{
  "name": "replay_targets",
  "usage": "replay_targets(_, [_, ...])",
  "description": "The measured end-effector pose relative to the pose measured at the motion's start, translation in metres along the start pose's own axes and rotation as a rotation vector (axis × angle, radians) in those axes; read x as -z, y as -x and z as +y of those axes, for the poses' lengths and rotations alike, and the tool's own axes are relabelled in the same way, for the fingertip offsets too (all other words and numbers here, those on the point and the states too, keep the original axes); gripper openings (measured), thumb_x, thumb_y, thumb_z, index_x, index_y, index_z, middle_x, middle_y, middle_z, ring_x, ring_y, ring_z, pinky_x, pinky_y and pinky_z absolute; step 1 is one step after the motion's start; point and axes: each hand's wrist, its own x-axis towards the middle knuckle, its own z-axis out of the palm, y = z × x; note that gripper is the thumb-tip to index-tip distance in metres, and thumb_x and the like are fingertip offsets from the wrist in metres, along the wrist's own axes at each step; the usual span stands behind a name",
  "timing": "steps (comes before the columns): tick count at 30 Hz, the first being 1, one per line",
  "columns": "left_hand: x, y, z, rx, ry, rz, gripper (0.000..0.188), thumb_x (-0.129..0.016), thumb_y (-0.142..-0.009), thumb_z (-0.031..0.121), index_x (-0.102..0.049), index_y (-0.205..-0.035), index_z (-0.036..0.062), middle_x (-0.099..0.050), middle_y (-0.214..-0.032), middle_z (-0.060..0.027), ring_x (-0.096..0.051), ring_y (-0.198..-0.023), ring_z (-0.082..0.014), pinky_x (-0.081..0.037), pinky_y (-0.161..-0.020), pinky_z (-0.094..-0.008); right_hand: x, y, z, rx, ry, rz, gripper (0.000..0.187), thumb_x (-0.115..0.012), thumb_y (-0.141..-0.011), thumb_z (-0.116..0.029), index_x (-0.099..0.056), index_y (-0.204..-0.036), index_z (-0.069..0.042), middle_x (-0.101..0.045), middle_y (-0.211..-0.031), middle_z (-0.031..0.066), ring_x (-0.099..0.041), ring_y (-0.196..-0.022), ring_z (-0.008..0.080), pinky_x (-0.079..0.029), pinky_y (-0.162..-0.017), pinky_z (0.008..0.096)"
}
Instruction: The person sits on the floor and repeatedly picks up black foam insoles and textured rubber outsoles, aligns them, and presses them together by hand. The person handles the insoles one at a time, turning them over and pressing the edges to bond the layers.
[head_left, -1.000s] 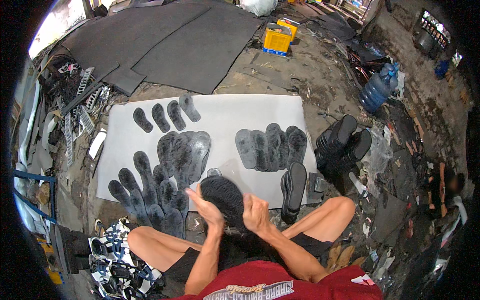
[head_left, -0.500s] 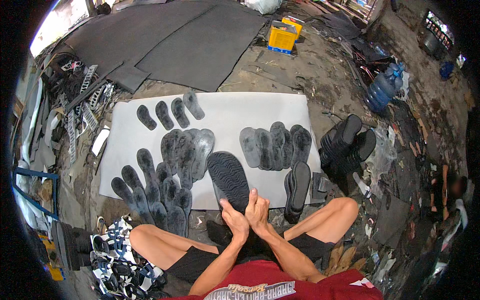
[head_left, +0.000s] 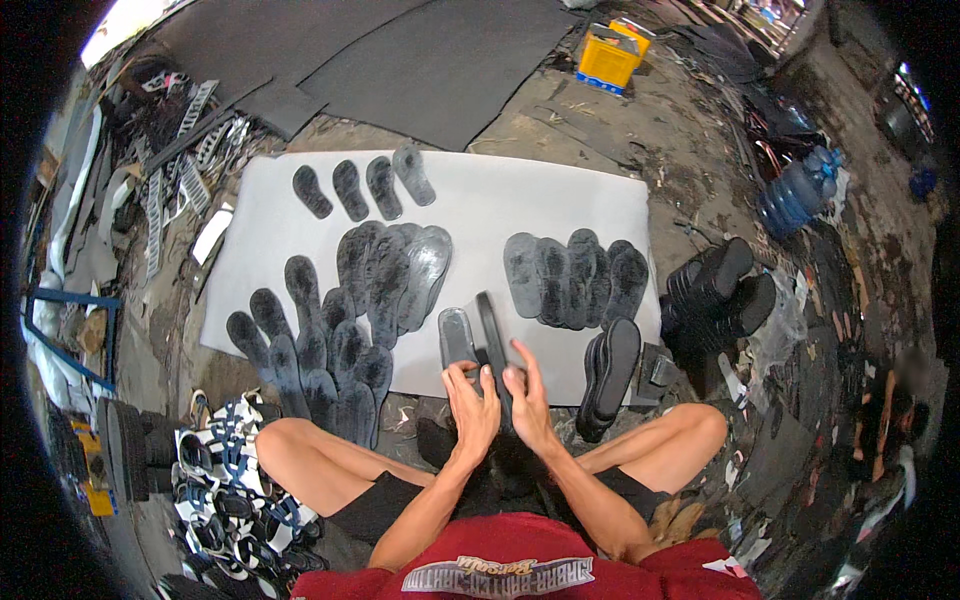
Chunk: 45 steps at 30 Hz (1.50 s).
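Note:
Between my hands a thick black sandal sole [head_left: 492, 328] stands turned on its edge, slightly blurred. My right hand [head_left: 530, 408] grips its near part from the right, index finger stretched up along it. My left hand [head_left: 472, 412] has its fingers curled over the near end of a shiny grey sole piece [head_left: 455, 332], its thumb close to the black sole. Glossy dark sole pieces lie overlapping on the white sheet [head_left: 480, 190]: a left cluster [head_left: 345, 350], a middle cluster [head_left: 390, 270] and a right cluster [head_left: 575, 280].
Stacked black soles [head_left: 610, 380] lean at the sheet's right front, with a bigger pile [head_left: 720, 290] beyond. Sandal straps [head_left: 230, 490] heap beside my left knee. Dark sheets [head_left: 430, 70], yellow tins [head_left: 608, 58] and a blue water jug [head_left: 800, 190] lie farther out.
The black sole has turned from showing its ridged face to standing on edge. The grey piece behind it now shows on its left. My hands have shifted apart slightly, and the view has shifted.

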Motion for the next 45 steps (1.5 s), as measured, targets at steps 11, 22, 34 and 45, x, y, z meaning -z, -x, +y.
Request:
replay_targets(11, [0.034, -0.002, -0.048, 0.199, 0.057, 0.074, 0.021, -0.072, -0.1, 0.01, -0.062, -0.114, -0.002, -0.059, -0.107, -0.0145, -0.061, -0.088, -0.0244, -0.052, -0.08, -0.0406, 0.014, -0.33, 0.002, 0.091, 0.639, 0.427, 0.075, -0.075, -0.098, -0.047, -0.05, -0.153, -0.002, -0.065, -0.134, 0.0401, -0.063, -0.127, 0.0533, -0.049, -0.111, 0.0552])
replay_targets(22, [0.057, -0.011, -0.086, 0.409, 0.189, 0.214, 0.021, -0.065, -0.109, 0.013, -0.066, -0.096, -0.0029, -0.063, -0.079, -0.0025, -0.054, -0.066, -0.0078, -0.043, -0.058, -0.0288, -0.021, -0.274, 0.164, 0.142, 0.747, 0.024, 0.021, -0.069, -0.098, -0.02, -0.077, -0.107, -0.003, -0.075, -0.109, 0.026, -0.071, -0.107, 0.0431, -0.055, -0.096, 0.0528])
replay_targets(34, [0.029, -0.005, -0.148, 0.594, 0.092, 0.247, 0.042, -0.052, -0.111, 0.018, -0.054, -0.074, -0.0007, -0.055, -0.063, -0.0049, -0.051, -0.062, -0.0147, -0.043, -0.059, -0.0363, -0.143, -0.49, 0.137, 0.183, 0.929, 0.119, 0.057, -0.079, -0.094, -0.03, -0.06, -0.135, 0.006, -0.063, -0.131, 0.0242, -0.06, -0.125, 0.0442, -0.052, -0.106, 0.0537])
replay_targets(45, [0.025, -0.005, -0.137, 0.58, 0.45, 0.409, 0.015, -0.071, -0.105, 0.009, -0.067, -0.108, -0.005, -0.069, -0.084, -0.0055, -0.068, -0.079, -0.0161, -0.056, -0.077, -0.0284, -0.173, -0.538, 0.127, -0.117, 0.723, 0.053, 0.061, -0.086, -0.089, -0.029, -0.063, -0.134, 0.006, -0.06, -0.144, 0.0285, -0.059, -0.136, 0.0445, -0.049, -0.114, 0.0512])
